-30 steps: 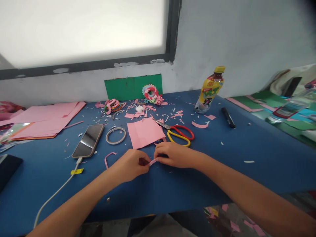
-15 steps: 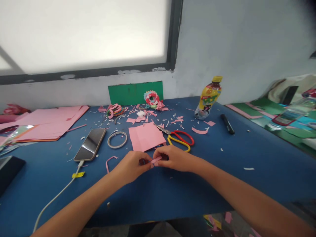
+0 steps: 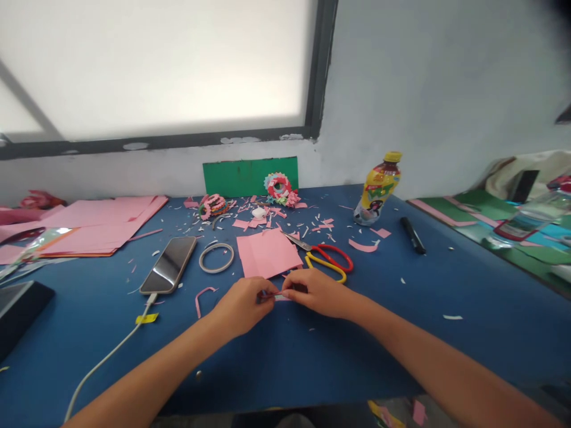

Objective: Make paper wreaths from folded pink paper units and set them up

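Between my two hands is a small pink paper strip (image 3: 282, 296), pinched at both ends; a pale edge shows on it. My left hand (image 3: 245, 304) grips its left end with thumb and forefinger. The right end is pinched in my right hand (image 3: 316, 291), whose fingers partly cover it. Just beyond the hands lies a folded pink paper sheet (image 3: 268, 252). Scissors (image 3: 328, 257) with red and yellow handles rest beside that sheet, close to my right hand. A bent thin pink strip (image 3: 198, 301) lies left of my left hand.
A phone (image 3: 169, 266) on a white cable and a roll of tape (image 3: 216, 258) lie to the left. Pink sheets (image 3: 98, 226) are stacked farther back. Paper rings (image 3: 277, 185), scraps, a drink bottle (image 3: 377, 191) and a black marker (image 3: 412, 235) occupy the back and right.
The pink strip has been turned in my fingers, so it now shows a thin edge. Both hands keep their pinch in nearly the same place. The camera view has shifted slightly.
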`<action>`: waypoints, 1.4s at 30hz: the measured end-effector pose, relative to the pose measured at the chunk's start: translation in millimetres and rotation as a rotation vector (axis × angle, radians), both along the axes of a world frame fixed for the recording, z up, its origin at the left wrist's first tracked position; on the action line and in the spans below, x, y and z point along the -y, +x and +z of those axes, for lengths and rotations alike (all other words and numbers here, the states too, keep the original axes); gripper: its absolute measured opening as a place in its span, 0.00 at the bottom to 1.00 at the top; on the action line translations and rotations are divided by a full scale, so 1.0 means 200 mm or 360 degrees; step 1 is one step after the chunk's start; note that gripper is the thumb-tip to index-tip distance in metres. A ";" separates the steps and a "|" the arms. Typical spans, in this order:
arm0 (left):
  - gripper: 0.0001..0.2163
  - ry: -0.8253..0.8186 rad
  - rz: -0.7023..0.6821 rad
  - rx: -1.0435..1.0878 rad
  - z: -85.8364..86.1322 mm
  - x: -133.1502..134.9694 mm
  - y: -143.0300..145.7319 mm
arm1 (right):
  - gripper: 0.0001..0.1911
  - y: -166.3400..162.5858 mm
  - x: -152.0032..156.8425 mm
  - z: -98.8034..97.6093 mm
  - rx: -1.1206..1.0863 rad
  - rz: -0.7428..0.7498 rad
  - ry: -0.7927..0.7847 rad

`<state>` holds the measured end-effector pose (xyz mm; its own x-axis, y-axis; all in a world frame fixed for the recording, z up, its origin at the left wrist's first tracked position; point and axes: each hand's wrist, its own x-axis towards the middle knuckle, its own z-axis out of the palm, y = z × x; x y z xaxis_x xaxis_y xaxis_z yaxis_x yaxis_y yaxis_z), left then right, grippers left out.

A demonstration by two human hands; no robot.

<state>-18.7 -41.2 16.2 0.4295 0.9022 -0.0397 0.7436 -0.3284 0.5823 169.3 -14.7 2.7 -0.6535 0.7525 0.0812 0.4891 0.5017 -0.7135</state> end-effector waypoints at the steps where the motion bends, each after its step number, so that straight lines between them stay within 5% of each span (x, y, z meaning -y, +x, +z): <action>1: 0.11 0.0013 0.0002 -0.0019 0.00 0.00 0.00 | 0.07 0.00 0.00 0.00 0.0002 -0.0003 -0.0001; 6: 0.08 0.0050 0.0052 -0.0020 -0.03 -0.01 0.01 | 0.08 0.01 -0.02 -0.02 -0.0017 0.0004 -0.0057; 19: 0.10 -0.0347 -0.0137 0.0219 0.00 -0.03 -0.05 | 0.09 0.07 -0.09 -0.03 0.0004 -0.0017 -0.0302; 26: 0.06 -0.0258 -0.0247 0.0094 0.04 -0.03 -0.09 | 0.07 0.09 -0.09 -0.01 0.0087 -0.0112 -0.0162; 36: 0.09 0.0040 0.0025 0.0246 0.01 -0.01 -0.02 | 0.06 0.00 0.02 0.04 -0.0204 -0.0066 -0.0255; 42: 0.13 -0.0193 -0.0071 0.0487 0.01 -0.03 -0.04 | 0.11 0.03 -0.02 0.02 -0.0423 -0.0106 -0.0460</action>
